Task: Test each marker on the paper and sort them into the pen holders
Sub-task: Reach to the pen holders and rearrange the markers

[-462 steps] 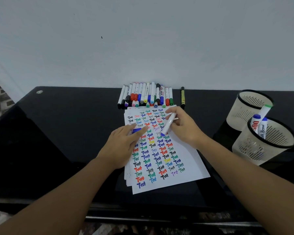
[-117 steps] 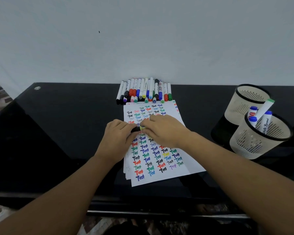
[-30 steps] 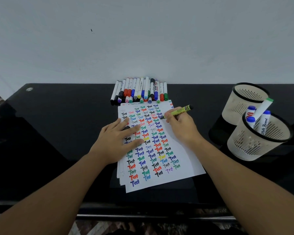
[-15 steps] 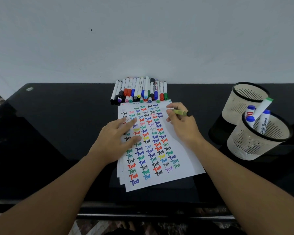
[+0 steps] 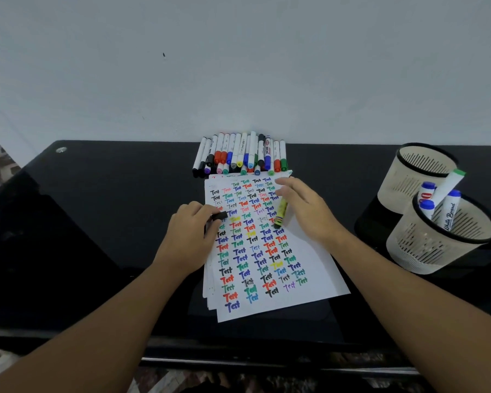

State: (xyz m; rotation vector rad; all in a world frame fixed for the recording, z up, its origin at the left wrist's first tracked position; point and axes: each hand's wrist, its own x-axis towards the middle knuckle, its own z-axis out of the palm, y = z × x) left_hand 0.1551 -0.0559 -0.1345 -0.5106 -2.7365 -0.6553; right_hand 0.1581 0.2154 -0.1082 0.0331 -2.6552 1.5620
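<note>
A stack of white paper (image 5: 318,268) covered with coloured "Test" words lies in the middle of the black table. My left hand (image 5: 187,239) rests on the paper's left edge and pinches a black cap (image 5: 220,215) at its fingertips. My right hand (image 5: 304,211) hovers over the paper's upper right and holds the uncapped yellow-green marker (image 5: 281,212) by its upper end. The marker stands roughly upright, its dark end down near the sheet; its top is hidden under my fingers. A row of several markers (image 5: 241,154) lies along the wall.
Two cream mesh pen holders with black rims stand at the right. The near holder (image 5: 425,251) contains several blue-capped and green-capped markers; no markers are visible in the far holder (image 5: 414,177). The table's front edge runs just below my forearms.
My right hand lifted the marker off the top of the sheet and turned it from lying sideways to upright. My left hand curled and brought the black cap to its fingertips.
</note>
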